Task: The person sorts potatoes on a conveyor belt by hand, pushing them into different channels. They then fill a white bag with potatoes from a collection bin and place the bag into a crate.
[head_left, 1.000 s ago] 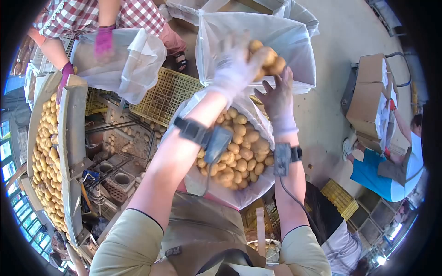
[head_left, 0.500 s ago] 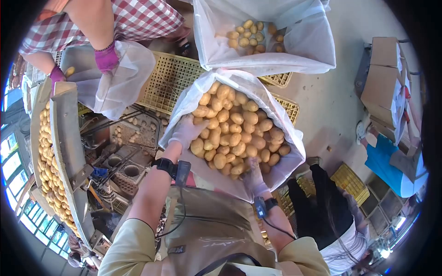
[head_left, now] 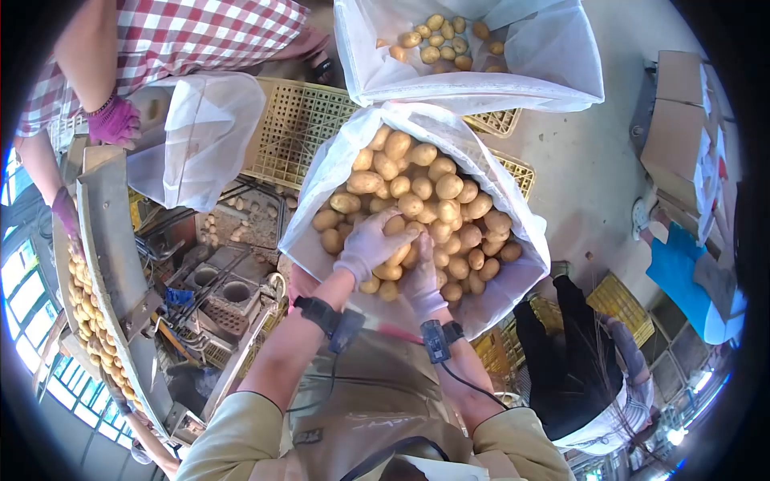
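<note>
A white cloth-lined sack [head_left: 513, 287] full of potatoes [head_left: 449, 212] stands right in front of me. My left hand [head_left: 367, 247], in a pale glove, reaches in from the left with its fingers curled over a potato near the middle of the heap. Close beside it, my right hand [head_left: 420, 279], gloved too, lies against the potatoes with its fingers stretched forward. Potatoes partly hide the fingertips of both hands.
Behind stands another white-lined container [head_left: 473, 96] with fewer potatoes. Yellow crates [head_left: 301, 132] are next to it. At left, a chute [head_left: 120, 240] carries potatoes past a co-worker's purple glove [head_left: 114, 122]. Cardboard boxes [head_left: 674, 144] and other people are at right.
My left hand has moved right and inward from the sack's left side onto the middle potatoes. My right hand has shifted up and left beside it. The co-worker's hands moved left towards the chute.
</note>
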`<action>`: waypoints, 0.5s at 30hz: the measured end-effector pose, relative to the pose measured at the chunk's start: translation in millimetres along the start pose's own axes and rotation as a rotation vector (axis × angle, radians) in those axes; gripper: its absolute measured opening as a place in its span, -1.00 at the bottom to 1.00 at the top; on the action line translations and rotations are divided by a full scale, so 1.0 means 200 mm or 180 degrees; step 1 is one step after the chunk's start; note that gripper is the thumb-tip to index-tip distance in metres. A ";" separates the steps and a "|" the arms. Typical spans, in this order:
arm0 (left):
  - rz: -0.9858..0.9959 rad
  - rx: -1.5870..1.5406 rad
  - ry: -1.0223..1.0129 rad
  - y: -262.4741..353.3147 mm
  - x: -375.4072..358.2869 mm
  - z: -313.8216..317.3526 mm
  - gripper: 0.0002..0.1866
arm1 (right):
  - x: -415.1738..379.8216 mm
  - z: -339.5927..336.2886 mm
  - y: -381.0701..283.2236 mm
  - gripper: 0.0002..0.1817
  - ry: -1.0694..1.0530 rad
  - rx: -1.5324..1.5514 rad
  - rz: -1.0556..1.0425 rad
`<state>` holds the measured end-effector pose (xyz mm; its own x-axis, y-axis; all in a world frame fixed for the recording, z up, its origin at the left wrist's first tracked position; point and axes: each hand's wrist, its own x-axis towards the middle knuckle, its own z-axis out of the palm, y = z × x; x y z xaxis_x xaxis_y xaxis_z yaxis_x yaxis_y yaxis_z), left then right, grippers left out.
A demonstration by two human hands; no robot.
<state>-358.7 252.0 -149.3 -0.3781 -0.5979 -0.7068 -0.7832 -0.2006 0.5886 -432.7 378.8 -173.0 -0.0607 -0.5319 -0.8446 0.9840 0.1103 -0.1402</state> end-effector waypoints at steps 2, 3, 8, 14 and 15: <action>0.0297 0.0146 0.0257 0.02 -0.05 0.05 -0.33 | 0.01 0.01 0.03 -0.36 0.0182 -0.0106 -0.0432; 0.0572 0.0300 0.0501 0.02 -0.06 0.07 -0.43 | -0.04 0.04 0.00 -0.36 0.0161 -0.0111 -0.0440; 0.1035 -0.1021 0.0777 0.10 -0.15 0.14 -0.57 | -0.25 0.15 -0.18 -0.24 -0.0186 -0.0070 -0.0494; 0.2280 -0.0760 0.1242 0.88 -0.18 -0.29 -0.54 | -0.42 0.72 -0.71 -0.32 -0.1179 -0.0602 -0.1439; 0.2384 -0.0919 0.1107 1.00 -0.09 -0.36 -0.51 | -0.41 0.85 -0.84 -0.31 -0.1306 -0.0758 -0.1643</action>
<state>-473.6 167.4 9.9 -0.5341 -0.8446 0.0379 -0.2156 0.1794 0.9599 -563.5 260.6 7.8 -0.3960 -0.8345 -0.3831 0.7801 -0.0856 -0.6198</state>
